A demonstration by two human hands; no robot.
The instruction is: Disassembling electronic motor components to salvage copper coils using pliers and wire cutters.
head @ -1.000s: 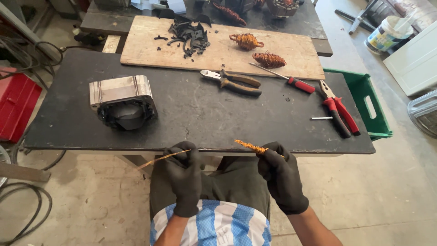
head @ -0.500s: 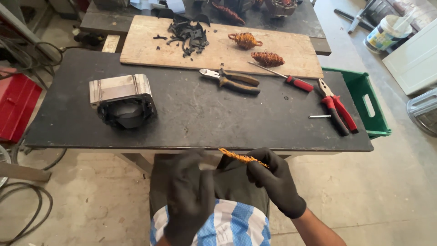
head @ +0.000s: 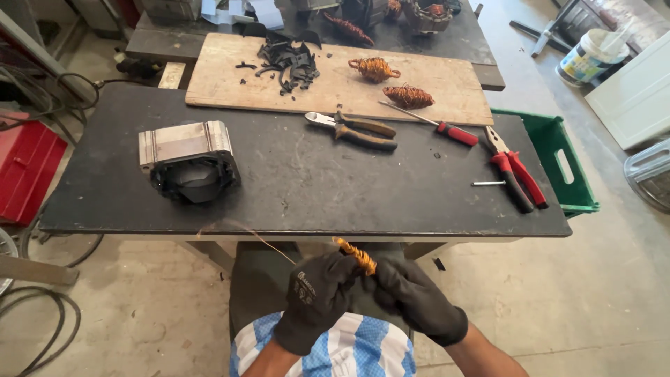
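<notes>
Right at your lap, both gloved hands meet below the near edge of the table (head: pixel 300 181). Your left hand (head: pixel 315 297) and right hand (head: pixel 417 300) have their fingers curled and pressed together around a short twist of copper wire (head: pixel 356 256); the orange end pokes up between the two gloves, and a single thin strand (head: pixel 269 244) trails off up and to the left. Both hands are pinching the wire, not spread.

Handling, as a judgement: the wire looks light and springy. It bends easily but holds a kink, and its varnish coat may be slick under gloves. The loose strand is fine enough to snap or whip back. Best hold looks to be on the thick wound part, close to where the hands already meet, not on the strand.

Farther out on the dark top: a grey metal motor housing (head: pixel 188 159) at left, a pair of pliers (head: pixel 352 128) in the middle, a red-handled screwdriver (head: pixel 436 126), red-handled cutters (head: pixel 515 167) and a small pin (head: pixel 488 183) at right.

Beyond that, a wooden board (head: pixel 453 87) carries black scraps (head: pixel 286 59) and two copper coils (head: pixel 375 69), well apart from your hands. A green crate (head: pixel 562 157) sits beside the table's right end.
</notes>
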